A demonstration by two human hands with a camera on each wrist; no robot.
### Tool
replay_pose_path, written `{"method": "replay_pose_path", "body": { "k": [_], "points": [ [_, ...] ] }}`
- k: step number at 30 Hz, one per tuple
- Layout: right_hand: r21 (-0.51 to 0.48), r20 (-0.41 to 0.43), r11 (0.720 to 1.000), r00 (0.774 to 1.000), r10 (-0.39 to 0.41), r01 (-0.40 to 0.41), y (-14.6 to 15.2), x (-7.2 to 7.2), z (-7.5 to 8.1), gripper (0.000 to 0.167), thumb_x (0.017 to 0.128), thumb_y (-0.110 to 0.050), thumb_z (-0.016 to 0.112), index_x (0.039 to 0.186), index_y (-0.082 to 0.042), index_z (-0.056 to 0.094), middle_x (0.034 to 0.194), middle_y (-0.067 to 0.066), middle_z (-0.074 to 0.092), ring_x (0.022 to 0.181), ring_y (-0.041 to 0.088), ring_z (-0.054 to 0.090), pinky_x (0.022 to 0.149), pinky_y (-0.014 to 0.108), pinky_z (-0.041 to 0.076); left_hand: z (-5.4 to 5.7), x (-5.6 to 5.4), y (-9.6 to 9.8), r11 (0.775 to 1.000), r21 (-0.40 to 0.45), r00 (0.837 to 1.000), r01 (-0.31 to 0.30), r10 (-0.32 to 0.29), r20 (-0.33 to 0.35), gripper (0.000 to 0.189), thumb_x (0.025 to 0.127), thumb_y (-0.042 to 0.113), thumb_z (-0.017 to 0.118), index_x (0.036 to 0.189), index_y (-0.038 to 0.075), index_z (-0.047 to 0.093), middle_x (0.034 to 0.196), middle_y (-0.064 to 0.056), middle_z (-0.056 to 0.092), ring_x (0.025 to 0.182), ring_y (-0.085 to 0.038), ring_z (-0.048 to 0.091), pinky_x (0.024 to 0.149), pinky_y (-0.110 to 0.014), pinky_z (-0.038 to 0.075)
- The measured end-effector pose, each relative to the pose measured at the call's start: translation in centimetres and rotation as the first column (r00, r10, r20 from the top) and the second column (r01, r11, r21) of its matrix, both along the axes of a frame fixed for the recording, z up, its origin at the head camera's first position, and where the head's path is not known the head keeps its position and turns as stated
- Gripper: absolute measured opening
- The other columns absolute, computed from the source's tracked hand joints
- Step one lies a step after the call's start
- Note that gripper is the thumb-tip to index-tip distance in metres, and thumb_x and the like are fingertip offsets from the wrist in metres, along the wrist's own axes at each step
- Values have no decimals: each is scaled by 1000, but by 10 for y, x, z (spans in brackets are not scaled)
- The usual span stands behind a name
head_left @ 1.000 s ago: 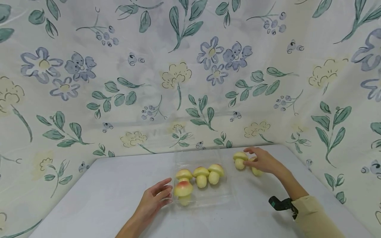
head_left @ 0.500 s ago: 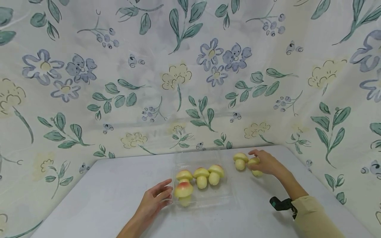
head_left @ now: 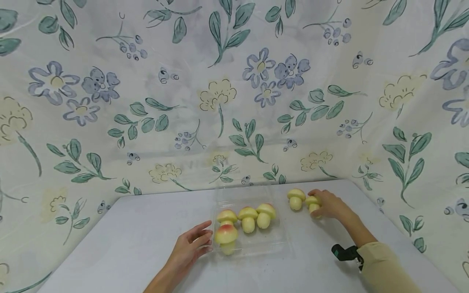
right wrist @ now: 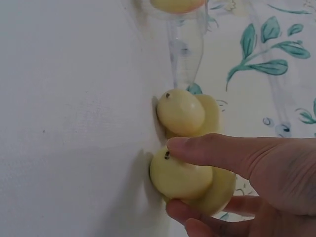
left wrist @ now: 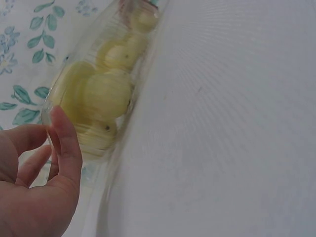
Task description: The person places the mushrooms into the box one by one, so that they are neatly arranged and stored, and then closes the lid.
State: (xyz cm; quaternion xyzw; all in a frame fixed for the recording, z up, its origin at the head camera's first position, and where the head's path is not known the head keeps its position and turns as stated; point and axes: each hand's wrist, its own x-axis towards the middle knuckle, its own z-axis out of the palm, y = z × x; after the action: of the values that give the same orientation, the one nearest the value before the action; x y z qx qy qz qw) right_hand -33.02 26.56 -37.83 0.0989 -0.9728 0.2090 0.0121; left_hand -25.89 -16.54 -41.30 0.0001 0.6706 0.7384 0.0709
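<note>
My right hand holds a pale yellow toy mushroom at the table's right side. Its thumb lies on the stem, with fingers on the opposite side. A second toy mushroom lies just left of it. Several more mushrooms, some with reddish caps, lie in a clear plastic box in the middle. By the box's left wall, my left hand touches the edge with loosely bent fingers. In the left wrist view, the fingertips overlap the plastic rim.
The box's transparent lid stands folded back behind it. A white table extends around the box, bounded at the back by a floral cloth. A black device is strapped to the right wrist.
My right hand has shifted slightly right and down, away from the left loose mushroom and onto the right one, which its thumb and fingers now grip. The left hand stays by the box.
</note>
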Motion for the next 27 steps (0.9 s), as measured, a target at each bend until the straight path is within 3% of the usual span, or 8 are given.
{"method": "replay_pose_path", "body": {
  "k": [9,27],
  "points": [
    [-6,41,1000,999,-30,31,-1,0,-2,70,78,-20,81,137,-3,48,117,23,60,97,31,56,76,45,49,0,0,0,1000,-1,1000,0,0,-6,58,92,11,67,145,0,44,106,0,60,85,-12,58,74,-24,58],
    [-37,32,999,999,-28,29,-1,-1,-5,68,76,-16,81,134,-4,48,111,21,58,94,29,54,74,43,48,0,0,0,1000,2,1000,16,-16,-4,57,93,11,66,145,1,45,107,0,59,86,-11,58,75,-23,58]
  ]
}}
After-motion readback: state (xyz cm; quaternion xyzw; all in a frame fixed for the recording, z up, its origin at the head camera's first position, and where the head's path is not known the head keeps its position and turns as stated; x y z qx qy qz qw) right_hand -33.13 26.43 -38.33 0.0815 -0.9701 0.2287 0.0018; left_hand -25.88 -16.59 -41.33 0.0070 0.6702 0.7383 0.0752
